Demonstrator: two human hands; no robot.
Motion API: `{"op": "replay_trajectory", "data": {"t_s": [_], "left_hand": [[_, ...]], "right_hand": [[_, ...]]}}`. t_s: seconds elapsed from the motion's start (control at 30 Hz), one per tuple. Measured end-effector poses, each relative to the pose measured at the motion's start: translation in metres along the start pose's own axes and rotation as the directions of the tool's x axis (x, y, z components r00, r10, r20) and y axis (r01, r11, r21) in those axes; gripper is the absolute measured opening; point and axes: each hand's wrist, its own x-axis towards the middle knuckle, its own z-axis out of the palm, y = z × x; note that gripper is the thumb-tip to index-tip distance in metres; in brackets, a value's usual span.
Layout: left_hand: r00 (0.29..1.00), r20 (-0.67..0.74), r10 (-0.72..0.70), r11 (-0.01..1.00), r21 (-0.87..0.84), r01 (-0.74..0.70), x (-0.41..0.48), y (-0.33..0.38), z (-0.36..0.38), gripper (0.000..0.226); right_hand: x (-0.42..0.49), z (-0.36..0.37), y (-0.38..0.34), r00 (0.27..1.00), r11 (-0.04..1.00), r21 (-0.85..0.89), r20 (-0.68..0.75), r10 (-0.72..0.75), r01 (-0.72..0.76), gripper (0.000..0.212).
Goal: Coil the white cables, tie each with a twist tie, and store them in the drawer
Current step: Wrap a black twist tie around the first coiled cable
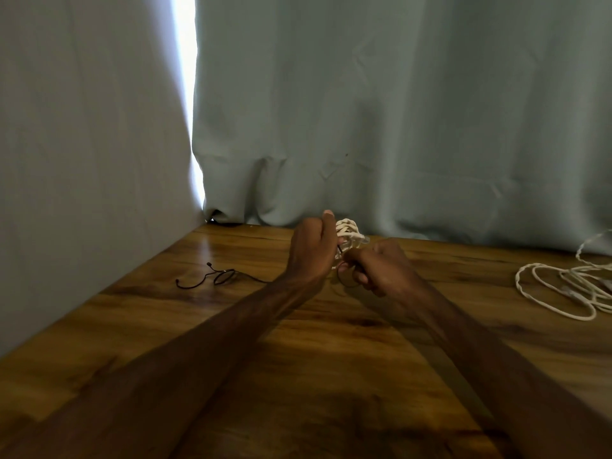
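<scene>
A small coiled white cable (347, 230) is held up above the wooden table (231, 342), near the curtain. My left hand (309, 251) grips the coil from the left, thumb up against it. My right hand (377, 265) pinches a thin dark twist tie (344, 279) that runs from the coil down in a loop under my fingers. More dark twist ties (215, 276) lie on the table to the left. A loose white cable (563, 286) lies spread out at the right edge. No drawer is in view.
A pale green curtain (364, 111) hangs along the back edge of the table. A pale wall (82, 160) borders the left side. Bare wood lies between my forearms and in front of them.
</scene>
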Motion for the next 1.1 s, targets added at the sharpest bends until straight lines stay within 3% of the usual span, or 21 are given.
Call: {"op": "replay_trajectory", "data": {"t_s": [0.17, 0.33, 0.5, 0.6, 0.77, 0.9, 1.1], "left_hand": [[0.996, 0.012, 0.086, 0.995, 0.045, -0.087, -0.005, 0.003, 0.005, 0.051], [0.996, 0.016, 0.086, 0.996, -0.013, -0.086, -0.003, 0.004, 0.005, 0.02], [0.999, 0.025, -0.024, 0.998, -0.055, 0.025, -0.003, 0.001, 0.008, 0.029], [0.999, 0.052, -0.006, 0.998, -0.061, 0.009, -0.004, 0.0, 0.008, 0.036], [0.995, 0.103, 0.0, 0.999, -0.053, 0.006, -0.003, 0.0, 0.005, 0.02], [0.994, 0.106, 0.012, 1.0, -0.013, -0.011, 0.0, 0.0, 0.0, 0.028], [0.99, 0.083, 0.113, 0.989, 0.086, -0.12, 0.001, 0.004, -0.005, 0.022]], "right_hand": [[-0.004, 0.005, -0.004, 0.999, 0.987, 0.153, 0.013, 0.045, -0.046, 0.031], [-0.001, 0.006, -0.001, 0.997, 0.98, 0.189, -0.048, 0.068, -0.057, 0.029], [-0.004, 0.01, -0.005, 0.995, 0.954, 0.298, -0.084, 0.052, -0.025, 0.02], [-0.005, 0.014, -0.003, 0.997, 0.948, 0.319, -0.062, 0.041, -0.019, 0.019], [-0.001, 0.011, -0.002, 0.996, 0.935, 0.343, 0.049, 0.073, -0.085, 0.022], [0.002, 0.008, -0.001, 0.985, 0.902, 0.404, 0.139, 0.106, -0.154, 0.021], [0.004, 0.008, -0.003, 0.976, 0.868, 0.45, 0.139, 0.166, -0.212, 0.016]]}}
